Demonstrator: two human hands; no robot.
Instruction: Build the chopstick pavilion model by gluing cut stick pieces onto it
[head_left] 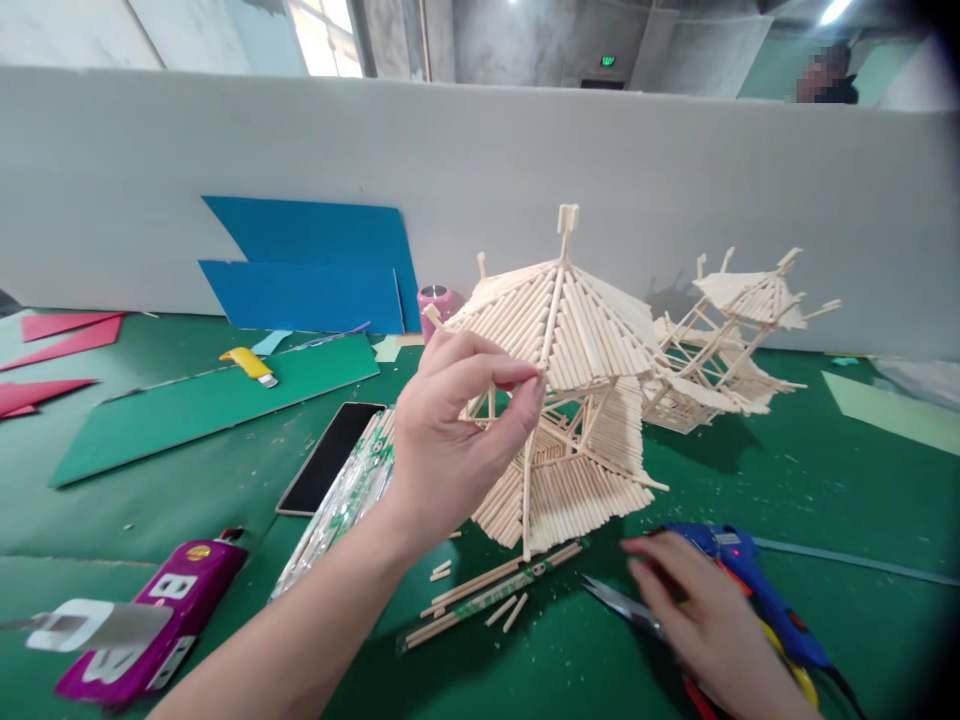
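Observation:
At the centre stands a pavilion model (592,330) built of pale wooden sticks. My left hand (457,420) is closed in a pinch at its front roof corner, thumb and forefinger on the lower end of a ridge stick (555,315). That hand hides part of the model's left side. At the lower right, my right hand (697,610) is over the scissors (622,602), its fingers loosely apart, with the handles partly hidden beneath. Just beside it lies a blue glue gun (772,590) with a small red light. Wrapped sticks (495,592) and short cut pieces (514,612) lie before the model.
A second stick model (727,340) stands behind right. To the left are packed sticks (341,510), a phone (326,460), a purple power strip (161,620), a yellow cutter (247,365) and green board (217,405). Blue boards (307,265) lean against the white partition (525,160).

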